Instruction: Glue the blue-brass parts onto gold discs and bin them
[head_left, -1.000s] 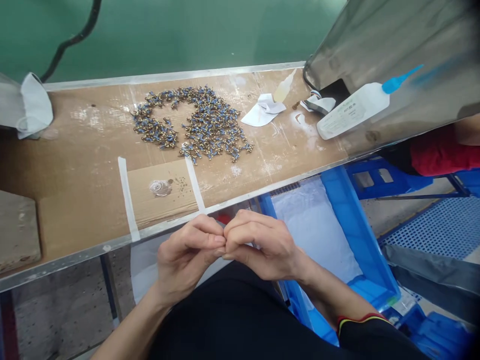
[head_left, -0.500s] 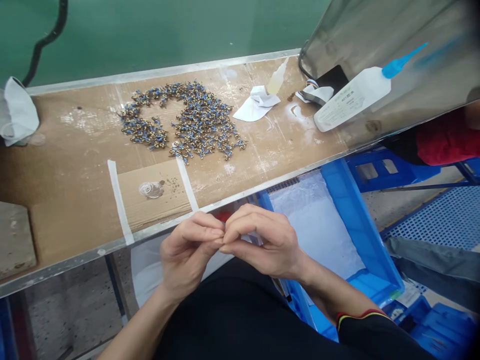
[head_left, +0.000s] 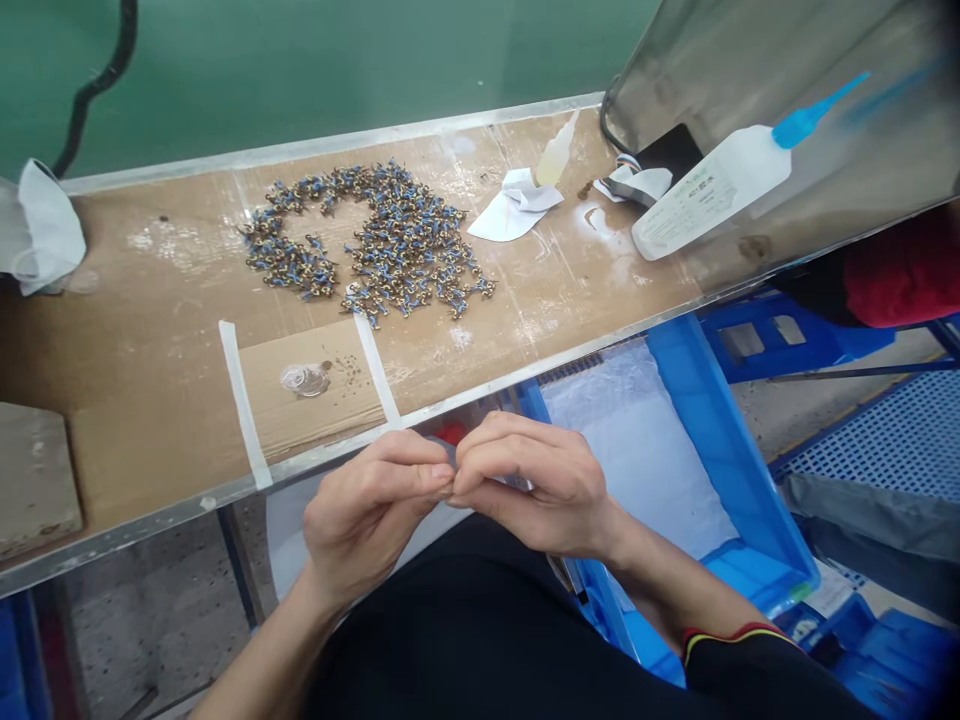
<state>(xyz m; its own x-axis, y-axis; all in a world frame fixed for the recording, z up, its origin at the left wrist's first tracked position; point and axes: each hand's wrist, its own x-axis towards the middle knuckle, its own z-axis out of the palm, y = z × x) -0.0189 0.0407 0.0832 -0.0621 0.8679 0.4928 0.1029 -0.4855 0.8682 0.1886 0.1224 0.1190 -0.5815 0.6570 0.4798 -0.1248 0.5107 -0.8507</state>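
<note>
My left hand (head_left: 369,513) and my right hand (head_left: 534,487) meet fingertip to fingertip just off the bench's front edge. Both are closed in a pinch, thumbs pressed against fingers. Whatever they hold between them is hidden or too small to make out. Beyond them on the bench (head_left: 172,440) lies a spread pile of small blue and brass-coloured pieces (head_left: 409,240). Closer to the hands, a cardboard piece (head_left: 300,430) with white tape (head_left: 245,405) along its sides carries a small clear, shiny blob (head_left: 305,379) and dark specks.
A white bottle with a blue nozzle (head_left: 716,190) leans at the right. Near it are folded white paper (head_left: 517,205) and a small yellowish bottle (head_left: 556,155). A blue crate (head_left: 697,400) with a clear plastic liner stands below the bench. A white cloth-like item (head_left: 51,228) lies far left.
My left hand has shifted slightly left and tilted, while the right moved slightly right. The fingertips still meet. The view has shifted slightly.
</note>
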